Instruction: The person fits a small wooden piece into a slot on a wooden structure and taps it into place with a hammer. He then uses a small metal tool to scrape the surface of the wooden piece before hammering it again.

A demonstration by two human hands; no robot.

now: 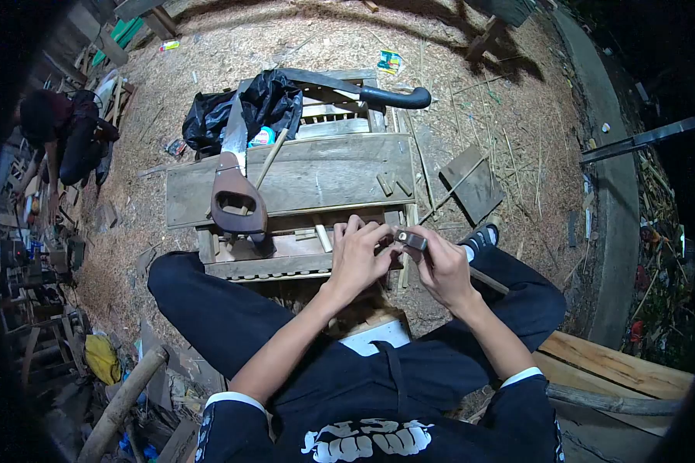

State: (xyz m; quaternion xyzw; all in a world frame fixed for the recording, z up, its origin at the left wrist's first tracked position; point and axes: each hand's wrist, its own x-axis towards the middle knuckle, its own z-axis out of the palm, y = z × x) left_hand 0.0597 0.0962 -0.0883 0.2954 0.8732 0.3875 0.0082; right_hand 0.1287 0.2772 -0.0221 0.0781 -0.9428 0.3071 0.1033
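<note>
My right hand (445,268) is wrapped round a hammer; its metal hammer head (412,240) points up by the thumb and the handle runs back below the wrist. Close beside it, my left hand (359,258) has its fingers drawn together at the right end of a slatted wooden frame (278,268); whatever they pinch is hidden. A wooden board (301,174) lies across the frame. On it rest a handsaw (238,193), a thin stick (270,163) and two short wood pieces (384,184). A pale stick (322,234) lies just left of my left hand.
Behind the board are a black plastic bag (282,100) and a large blade with a dark handle (394,96). A flat wood piece (471,185) lies on shavings at right. Another person (69,135) crouches at far left. Planks (618,370) lie at lower right.
</note>
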